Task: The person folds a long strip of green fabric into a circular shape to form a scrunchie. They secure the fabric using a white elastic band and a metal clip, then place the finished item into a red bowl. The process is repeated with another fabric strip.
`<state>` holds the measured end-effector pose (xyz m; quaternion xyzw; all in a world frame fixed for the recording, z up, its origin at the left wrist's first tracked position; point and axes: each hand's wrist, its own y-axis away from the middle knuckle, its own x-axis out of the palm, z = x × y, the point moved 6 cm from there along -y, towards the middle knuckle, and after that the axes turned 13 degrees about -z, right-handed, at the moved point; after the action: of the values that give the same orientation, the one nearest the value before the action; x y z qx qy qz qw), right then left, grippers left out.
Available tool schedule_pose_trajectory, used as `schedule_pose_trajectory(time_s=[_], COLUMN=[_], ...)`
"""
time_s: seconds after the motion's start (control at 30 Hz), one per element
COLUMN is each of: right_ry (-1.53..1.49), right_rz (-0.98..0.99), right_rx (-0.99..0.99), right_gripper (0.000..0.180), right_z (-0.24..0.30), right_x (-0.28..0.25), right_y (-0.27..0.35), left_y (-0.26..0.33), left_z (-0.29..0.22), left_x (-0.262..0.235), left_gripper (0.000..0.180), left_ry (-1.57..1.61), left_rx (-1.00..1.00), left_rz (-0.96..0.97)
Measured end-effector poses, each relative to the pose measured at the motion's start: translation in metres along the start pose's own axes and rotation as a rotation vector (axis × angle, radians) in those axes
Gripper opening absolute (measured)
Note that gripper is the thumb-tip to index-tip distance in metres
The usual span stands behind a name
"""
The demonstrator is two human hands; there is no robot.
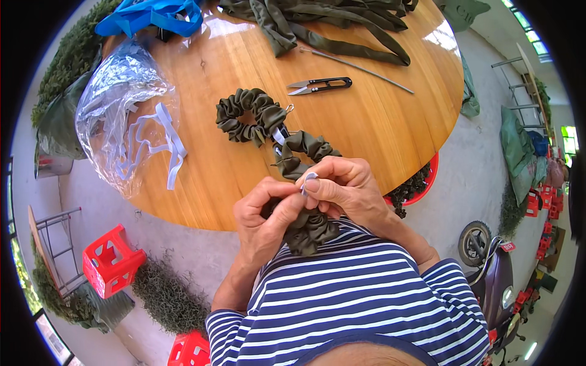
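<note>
Close to my body, above the table's near edge, my left hand point(267, 210) and my right hand point(349, 188) meet with fingers pinched together. Between the fingertips shows a short end of white elastic band point(311, 177). Gathered olive-green fabric, like a scrunchie point(310, 235), hangs below my hands, and my left fingers are closed against it. Just beyond lies more ruched green fabric point(309, 145); whether it joins the piece I hold is hidden. A ringed olive scrunchie point(235, 116) rests farther off, beside a small metal hook end point(289, 108).
Thread snips point(320, 85) and a thin metal rod point(360, 68) lie on the round wooden table point(201, 189). Green fabric strips point(342, 38) are heaped at the far side. A clear plastic bag point(110, 116) with white elastic point(174, 146) sits left. Red stools point(113, 261) stand on the floor.
</note>
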<state>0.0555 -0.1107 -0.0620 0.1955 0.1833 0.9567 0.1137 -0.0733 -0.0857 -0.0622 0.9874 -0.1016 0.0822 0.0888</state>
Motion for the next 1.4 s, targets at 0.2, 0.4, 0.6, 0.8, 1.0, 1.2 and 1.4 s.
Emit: schedule_pose_trajectory(time_s=[0.2,0.4,0.6,0.8,1.0,1.2,1.4], right_ry=[0.106,0.073,0.578,-0.076,-0.027,-0.093,-0.059], right_rz=[-0.100,-0.107,0.060,-0.015,-0.032,0.110,0.277], right_rx=[-0.119,-0.199,-0.408,-0.311,0.233,0.247,0.092], right_gripper=[0.013,0.036,0.027,0.010,0.014,0.016,0.022], right_z=[0.004,0.014,0.024,0.009,0.004,-0.010,0.003], right_x=[-0.008,-0.008,-0.011,-0.024,-0.030,-0.034,-0.027], right_y=[0.000,0.002,0.012,0.005,0.012,0.012,0.019], left_y=[0.004,0.002,0.002,0.000,0.008,0.001,0.003], left_z=[-0.002,0.017,0.010,0.025,-0.018,-0.003,-0.011], left_x=[0.003,0.004,0.014,0.016,0.026,0.034,0.029], left_gripper=[0.008,0.007,0.008,0.007,0.014,0.031,0.029], left_ry=[-0.316,0.082,0.017,0.191,-0.261,-0.003,-0.180], left_rx=[-0.003,-0.087,0.083,-0.157,0.573,-0.071,-0.125], left_rz=[0.074,-0.056,-0.037,-0.126,-0.029,0.157,0.132])
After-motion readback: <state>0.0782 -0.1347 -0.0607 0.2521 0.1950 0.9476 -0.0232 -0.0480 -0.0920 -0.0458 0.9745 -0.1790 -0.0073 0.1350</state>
